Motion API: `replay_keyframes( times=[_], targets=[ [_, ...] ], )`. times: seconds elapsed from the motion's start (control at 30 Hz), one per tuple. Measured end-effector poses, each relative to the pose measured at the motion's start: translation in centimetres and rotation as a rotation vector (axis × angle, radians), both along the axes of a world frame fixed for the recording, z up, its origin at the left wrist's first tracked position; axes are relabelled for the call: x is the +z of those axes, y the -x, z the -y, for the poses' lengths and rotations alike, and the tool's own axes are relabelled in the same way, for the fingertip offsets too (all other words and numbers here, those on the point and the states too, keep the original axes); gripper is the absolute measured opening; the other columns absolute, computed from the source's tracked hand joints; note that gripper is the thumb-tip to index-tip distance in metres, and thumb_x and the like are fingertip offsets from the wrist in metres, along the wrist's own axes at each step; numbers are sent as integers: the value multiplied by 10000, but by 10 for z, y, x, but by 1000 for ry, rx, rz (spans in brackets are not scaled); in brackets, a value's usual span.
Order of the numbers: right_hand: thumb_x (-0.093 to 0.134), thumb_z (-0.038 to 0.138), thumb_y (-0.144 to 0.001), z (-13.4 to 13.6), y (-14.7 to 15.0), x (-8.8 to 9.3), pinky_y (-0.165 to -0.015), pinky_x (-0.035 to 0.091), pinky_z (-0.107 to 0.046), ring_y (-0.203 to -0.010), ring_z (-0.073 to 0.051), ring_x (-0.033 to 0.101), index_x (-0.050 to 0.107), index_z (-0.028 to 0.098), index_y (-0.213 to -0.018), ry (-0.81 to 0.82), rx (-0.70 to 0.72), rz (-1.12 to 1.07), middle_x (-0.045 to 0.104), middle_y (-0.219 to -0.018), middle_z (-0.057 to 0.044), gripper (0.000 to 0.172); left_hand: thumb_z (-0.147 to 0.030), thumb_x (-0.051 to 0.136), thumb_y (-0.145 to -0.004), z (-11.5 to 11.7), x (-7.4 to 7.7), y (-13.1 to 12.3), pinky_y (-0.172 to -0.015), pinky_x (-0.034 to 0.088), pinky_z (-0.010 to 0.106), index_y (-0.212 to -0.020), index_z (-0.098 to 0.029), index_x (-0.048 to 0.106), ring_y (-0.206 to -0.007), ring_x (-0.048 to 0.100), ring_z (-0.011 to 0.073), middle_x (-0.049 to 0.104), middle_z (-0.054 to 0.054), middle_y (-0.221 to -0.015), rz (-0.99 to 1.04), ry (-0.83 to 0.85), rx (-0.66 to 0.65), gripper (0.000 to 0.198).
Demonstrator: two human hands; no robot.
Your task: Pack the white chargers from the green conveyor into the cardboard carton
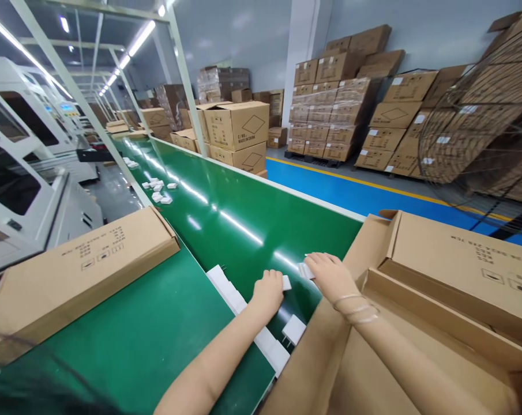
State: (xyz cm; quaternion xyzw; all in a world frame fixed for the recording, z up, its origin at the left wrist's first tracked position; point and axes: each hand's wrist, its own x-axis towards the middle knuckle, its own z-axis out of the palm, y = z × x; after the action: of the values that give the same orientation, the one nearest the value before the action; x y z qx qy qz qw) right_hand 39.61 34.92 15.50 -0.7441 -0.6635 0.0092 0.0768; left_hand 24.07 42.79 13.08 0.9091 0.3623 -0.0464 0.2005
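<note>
Warehouse stacked with cartons (338,109); green conveyor belt (226,219) running glossy. Open carton (438,300) sitting at your right. Your left hand (268,292) is closing on one white adapter (286,282), your right hand (330,275) pinching another (304,270).

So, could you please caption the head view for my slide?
Both hands, left hand and right hand, gather small white parts on a green conveyor belt beside an open cardboard box.

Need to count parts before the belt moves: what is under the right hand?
Under the right hand lies a small white part on the green belt; only its left edge shows. The palm covers whatever else is beneath.
</note>
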Motion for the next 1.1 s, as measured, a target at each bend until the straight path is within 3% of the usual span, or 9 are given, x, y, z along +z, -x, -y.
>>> replay_keyframes(
  times=[0.1, 0.2, 0.3, 0.4, 0.53, 0.7, 0.93, 1.1],
  targets=[
    [526, 261, -889, 56, -2, 15, -783, 526, -353, -928, -244, 655, 618, 203, -1061, -36, -17, -80, 711, -1010, -85, 203, -73, 654, -716, -20, 6, 11, -873, 490, 404, -964, -132, 597, -1079, 558, 303, 600, 121, -1054, 51, 37, 5, 262],
    [531, 376, -883, 122, 13, 15, -727, 559, -320, -878, -224, 680, 596, 252, -1122, -107, -90, -275, 726, -1013, -43, 277, -57, 688, -682, -15, 16, 24, -886, 485, 376, -964, -162, 618, -1042, 586, 264, 607, 86, -1064, 142, 95, -66, 309],
    [601, 422, -834, 179, 42, 7, -794, 579, -353, -960, -260, 683, 606, 263, -1148, -214, -241, -546, 718, -1103, -60, 352, -82, 708, -684, 17, 29, 41, -891, 485, 316, -1041, -210, 615, -1024, 603, 211, 622, 46, -1088, 370, 253, -204, 391],
    [652, 385, -808, 211, 72, 5, -834, 577, -303, -1016, -253, 676, 622, 282, -1155, -291, -265, -717, 704, -1158, -57, 364, -126, 708, -701, 62, 43, 59, -890, 485, 315, -1053, -217, 623, -1003, 620, 214, 659, 44, -1060, 694, 557, -355, 374],
    [703, 287, -778, 219, 104, 11, -759, 585, -220, -943, -228, 708, 613, 325, -1155, -489, -167, -816, 731, -1102, -34, 389, -216, 679, -765, 103, 56, 73, -868, 497, 311, -1088, -214, 630, -996, 637, 220, 675, 66, -1056, 770, 818, -493, 327],
    [722, 271, -752, 213, 122, 11, -770, 598, -272, -944, -267, 706, 605, 331, -1181, -669, -110, -819, 729, -1089, -51, 448, -235, 693, -751, 110, 70, 81, -960, 466, 339, -1122, -245, 623, -1106, 599, 230, 657, 70, -1137, 774, 895, -547, 378],
    [658, 323, -822, 221, 126, 0, -830, 594, -355, -1080, -290, 643, 557, 393, -1241, -645, -77, -917, 669, -1181, -59, 436, -199, 685, -734, 121, 88, 90, -973, 461, 338, -1079, -258, 674, -1127, 589, 242, 614, 62, -1145, 744, 896, -484, 349],
    [666, 338, -819, 223, 128, -2, -845, 577, -317, -1106, -250, 621, 557, 408, -1227, -646, -47, -962, 675, -1140, -39, 428, -183, 715, -729, 130, 86, 90, -910, 490, 323, -997, -235, 706, -1097, 594, 241, 609, 95, -1124, 785, 884, -425, 272]
  ],
)
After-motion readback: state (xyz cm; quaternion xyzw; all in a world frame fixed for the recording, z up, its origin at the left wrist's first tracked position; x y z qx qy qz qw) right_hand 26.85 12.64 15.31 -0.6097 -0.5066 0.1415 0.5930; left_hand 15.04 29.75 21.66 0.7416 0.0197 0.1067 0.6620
